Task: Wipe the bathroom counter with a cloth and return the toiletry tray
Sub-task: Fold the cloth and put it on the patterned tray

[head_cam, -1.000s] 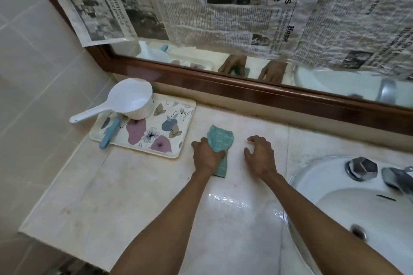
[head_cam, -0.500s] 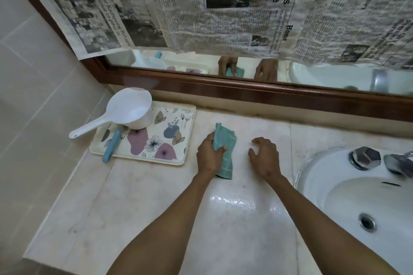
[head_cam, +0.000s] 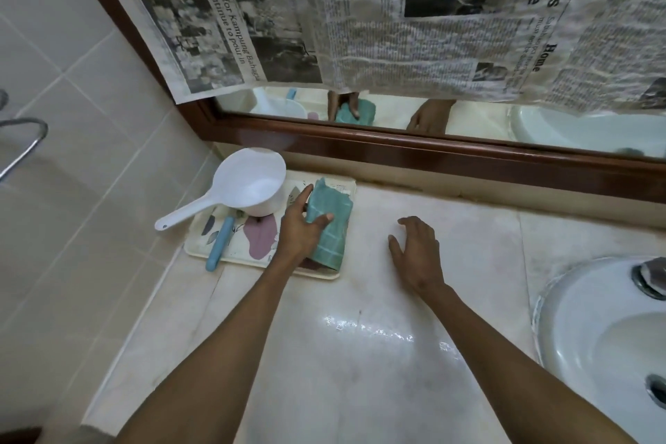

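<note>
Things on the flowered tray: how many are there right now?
3: white scoop at the back, blue handle on the left, green cloth under the left hand on the right. Smaller items may be hidden.

- pale square-tiled wall (head_cam: pixel 72 90) on the left
- dark wood-framed mirror (head_cam: pixel 468 119), mostly covered with newspaper sheets (head_cam: pixel 414 29)
- white sink (head_cam: pixel 594 346) at right
- some chrome rail (head_cam: pixel 21 144) far left, maybe a towel bar

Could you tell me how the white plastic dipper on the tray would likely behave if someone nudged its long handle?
The white dipper looks like thin plastic and seems empty, so probably light. Its handle overhangs the tray edge, so a nudge would likely pivot or tip it. It may slide easily on the smooth tray.
</note>
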Tool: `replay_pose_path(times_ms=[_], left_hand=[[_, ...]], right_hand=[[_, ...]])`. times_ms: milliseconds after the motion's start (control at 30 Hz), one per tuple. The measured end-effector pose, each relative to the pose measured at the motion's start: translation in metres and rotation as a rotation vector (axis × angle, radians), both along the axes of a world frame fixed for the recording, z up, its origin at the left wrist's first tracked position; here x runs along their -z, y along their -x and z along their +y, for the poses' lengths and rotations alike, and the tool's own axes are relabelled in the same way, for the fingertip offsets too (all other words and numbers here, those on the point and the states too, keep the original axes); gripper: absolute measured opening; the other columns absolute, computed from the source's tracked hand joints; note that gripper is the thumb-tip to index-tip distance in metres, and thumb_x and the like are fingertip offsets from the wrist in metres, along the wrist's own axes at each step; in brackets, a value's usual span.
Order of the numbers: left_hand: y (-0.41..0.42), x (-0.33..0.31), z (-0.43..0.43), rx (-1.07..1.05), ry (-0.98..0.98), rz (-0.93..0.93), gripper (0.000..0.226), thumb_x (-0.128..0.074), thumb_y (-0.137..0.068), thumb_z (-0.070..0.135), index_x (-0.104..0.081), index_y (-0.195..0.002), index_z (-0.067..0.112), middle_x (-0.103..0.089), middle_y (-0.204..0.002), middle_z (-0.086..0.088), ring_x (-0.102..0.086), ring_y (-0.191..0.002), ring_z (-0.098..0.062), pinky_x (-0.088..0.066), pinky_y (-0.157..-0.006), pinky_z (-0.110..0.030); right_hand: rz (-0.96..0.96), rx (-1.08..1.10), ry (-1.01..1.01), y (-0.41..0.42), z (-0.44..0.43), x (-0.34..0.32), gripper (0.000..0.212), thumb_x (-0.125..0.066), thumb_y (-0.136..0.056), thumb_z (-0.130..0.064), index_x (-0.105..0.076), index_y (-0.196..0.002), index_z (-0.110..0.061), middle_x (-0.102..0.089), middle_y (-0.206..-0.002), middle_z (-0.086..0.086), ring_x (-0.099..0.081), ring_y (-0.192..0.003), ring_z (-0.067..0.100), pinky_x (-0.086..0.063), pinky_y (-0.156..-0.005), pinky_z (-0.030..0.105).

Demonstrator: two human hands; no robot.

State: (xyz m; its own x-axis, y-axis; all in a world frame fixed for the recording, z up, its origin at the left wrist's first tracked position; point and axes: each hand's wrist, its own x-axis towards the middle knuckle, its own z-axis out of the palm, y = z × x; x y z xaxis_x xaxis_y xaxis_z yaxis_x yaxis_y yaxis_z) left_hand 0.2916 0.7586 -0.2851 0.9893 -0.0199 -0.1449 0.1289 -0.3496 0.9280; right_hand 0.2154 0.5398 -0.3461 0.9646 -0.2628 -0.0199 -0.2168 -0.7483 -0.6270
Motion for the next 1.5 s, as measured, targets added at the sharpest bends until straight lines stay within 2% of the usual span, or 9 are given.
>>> replay_pose_path(times_ms=[133,233,367,567,700,900,1200,1367,1500], left_hand=[[-0.004,0.027,0.017,-0.006,-0.004,0.103,0.071,-0.076,-0.085,0.010,-0.045,-0.148,0.020,-0.063,-0.121,-0.003,-0.064,-0.106,-0.020,-0.055,-0.073,-0.015],[-0.008,0.040,0.020,0.035,-0.016,0.139,0.074,-0.077,-0.084,0.008,-0.043,-0.149,0.019,-0.062,-0.126,-0.002,-0.063,-0.112,-0.022,-0.055,-0.092,-0.032],[-0.015,0.047,0.025,0.047,-0.112,0.127,0.072,-0.076,-0.085,0.008,-0.043,-0.148,0.019,-0.061,-0.132,-0.002,-0.061,-0.116,-0.021,-0.050,-0.098,-0.032],[-0.008,0.043,0.014,0.120,-0.753,-0.064,0.071,-0.069,-0.087,0.030,-0.035,-0.148,0.019,-0.043,-0.138,-0.014,-0.049,-0.122,-0.035,-0.048,-0.095,-0.047],[0.003,0.053,0.005,0.304,-0.820,-0.402,0.055,-0.048,-0.098,0.032,-0.041,-0.147,0.011,-0.037,-0.154,-0.016,-0.036,-0.141,-0.037,-0.035,-0.110,-0.049],[0.004,0.083,0.008,0.544,-0.971,-0.279,0.065,-0.008,-0.100,0.044,-0.009,-0.160,0.018,-0.006,-0.168,-0.005,-0.004,-0.155,-0.028,-0.011,-0.122,-0.054],[0.008,0.065,-0.005,0.554,-0.965,-0.142,0.061,-0.020,-0.107,0.041,0.000,-0.160,0.020,0.008,-0.168,-0.004,0.008,-0.155,-0.026,0.001,-0.123,-0.052],[0.048,0.025,-0.047,0.406,-0.755,-0.165,0.056,-0.039,-0.104,0.023,-0.022,-0.158,0.015,-0.023,-0.163,-0.012,-0.015,-0.152,-0.031,-0.014,-0.122,-0.049],[0.105,-0.005,-0.094,0.406,-0.483,-0.158,0.053,-0.050,-0.101,0.024,-0.036,-0.152,0.018,-0.053,-0.143,-0.009,-0.051,-0.128,-0.027,-0.041,-0.106,-0.040]], right_hand=[[0.038,-0.023,0.135,0.005,0.010,0.018,0.055,-0.042,-0.100,-0.042,-0.035,-0.147,-0.013,-0.020,-0.161,0.013,-0.020,-0.148,0.030,-0.019,-0.119,0.044],[0.030,-0.042,0.202,0.010,0.009,0.030,0.059,-0.037,-0.100,-0.046,-0.034,-0.148,-0.013,-0.019,-0.162,0.012,-0.018,-0.149,0.030,-0.019,-0.120,0.043],[0.031,-0.029,0.198,0.009,0.009,0.033,0.058,-0.037,-0.100,-0.046,-0.034,-0.148,-0.013,-0.020,-0.162,0.010,-0.017,-0.149,0.027,-0.019,-0.120,0.041],[0.034,-0.022,0.206,0.011,0.010,0.033,0.059,-0.036,-0.100,-0.048,-0.034,-0.149,-0.015,-0.020,-0.162,0.007,-0.016,-0.150,0.025,-0.020,-0.121,0.040],[0.033,-0.014,0.219,0.011,0.010,0.032,0.058,-0.036,-0.100,-0.048,-0.034,-0.149,-0.016,-0.020,-0.163,0.006,-0.016,-0.150,0.024,-0.021,-0.121,0.041],[0.040,-0.004,0.270,0.013,0.013,0.033,0.058,-0.032,-0.101,-0.049,-0.031,-0.151,-0.018,-0.017,-0.164,0.004,-0.013,-0.151,0.021,-0.017,-0.122,0.039],[0.246,-0.178,0.183,0.012,-0.007,0.010,0.064,-0.037,-0.101,-0.046,-0.021,-0.155,-0.014,-0.002,-0.166,0.009,-0.002,-0.153,0.024,-0.009,-0.123,0.039],[0.369,-0.177,0.026,0.045,-0.051,-0.034,0.057,-0.044,-0.100,-0.046,-0.035,-0.147,-0.014,-0.015,-0.162,0.012,-0.032,-0.143,0.029,-0.033,-0.112,0.043],[0.356,-0.147,-0.091,0.099,-0.101,-0.070,0.045,-0.052,-0.098,-0.043,-0.054,-0.131,-0.012,-0.052,-0.138,0.008,-0.054,-0.122,0.027,-0.041,-0.104,0.037]])
